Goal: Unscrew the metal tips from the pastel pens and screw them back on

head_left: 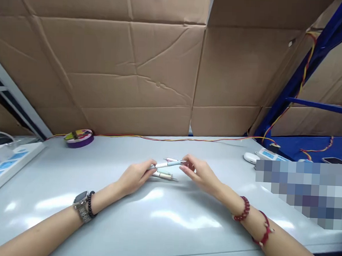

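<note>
A white and light-blue pen (167,164) is held nearly level above the table. My left hand (135,176) pinches its left end between thumb and fingers. At the pointed end, my right hand (201,173) has its thumb and fingers around the tip. Just below lie a cream pen (163,175) and a pale green pen (165,172), partly covered by my left fingers. Behind the held pen, a pink and white pen (171,159) shows in part.
A purple-edged tape roll (78,138) sits at the back left. Power strips stand at the left (11,165) and right (269,154), with a white mouse (251,158) near the right one. Twisted wires (159,138) run along the back edge, before cardboard (105,63).
</note>
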The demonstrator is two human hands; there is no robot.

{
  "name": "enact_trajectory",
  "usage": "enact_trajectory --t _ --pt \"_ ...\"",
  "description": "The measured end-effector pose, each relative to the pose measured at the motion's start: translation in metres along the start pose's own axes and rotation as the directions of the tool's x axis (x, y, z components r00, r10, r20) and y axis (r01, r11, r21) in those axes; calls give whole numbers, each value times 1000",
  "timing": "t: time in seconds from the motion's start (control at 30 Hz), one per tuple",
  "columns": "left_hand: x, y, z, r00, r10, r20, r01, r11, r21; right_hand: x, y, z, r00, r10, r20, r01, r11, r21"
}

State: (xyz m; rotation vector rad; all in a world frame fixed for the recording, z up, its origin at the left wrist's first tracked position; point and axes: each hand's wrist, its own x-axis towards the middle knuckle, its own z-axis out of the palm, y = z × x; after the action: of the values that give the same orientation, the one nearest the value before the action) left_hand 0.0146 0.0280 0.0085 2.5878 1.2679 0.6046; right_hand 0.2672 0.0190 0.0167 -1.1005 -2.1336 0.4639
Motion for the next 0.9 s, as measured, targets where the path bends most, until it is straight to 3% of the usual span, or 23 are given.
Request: enact_trajectory --t 0.13,0.23,0.33,0.43,0.57,0.63,0.73,0.83,0.9 --pt "0 -2 -1 999 49 13 -49 999 4 1 4 0 993 -102 56 103 995 -6" --pt "-3 -3 0 997 64 -43 -62 997 45 0 1 3 991 -92 98 89 995 40" --pt "-7 -5 1 990 74 -118 -61 993 105 -1 -2 6 982 32 187 -73 973 218" --pt "-9 -9 -1 980 91 -176 -63 985 158 -1 -4 10 940 112 323 -238 892 384" --pt "-10 -16 -13 964 157 -217 -118 976 181 -4 -10 13 903 128 411 -314 847 428" --pt "-12 -18 -20 979 163 -125 -156 985 67 -6 -14 14 918 93 385 -236 909 343" --pt "-17 -14 -23 991 136 5 -132 973 -188 -11 -20 20 926 -22 376 -11 996 85" --pt "-24 -4 -21 991 80 -104 -112 930 -351 -19 -24 32 916 -89 392 140 985 -105" --pt "-28 4 -18 978 77 -194 -147 913 -380 -23 -26 37 926 -137 351 196 970 -141"
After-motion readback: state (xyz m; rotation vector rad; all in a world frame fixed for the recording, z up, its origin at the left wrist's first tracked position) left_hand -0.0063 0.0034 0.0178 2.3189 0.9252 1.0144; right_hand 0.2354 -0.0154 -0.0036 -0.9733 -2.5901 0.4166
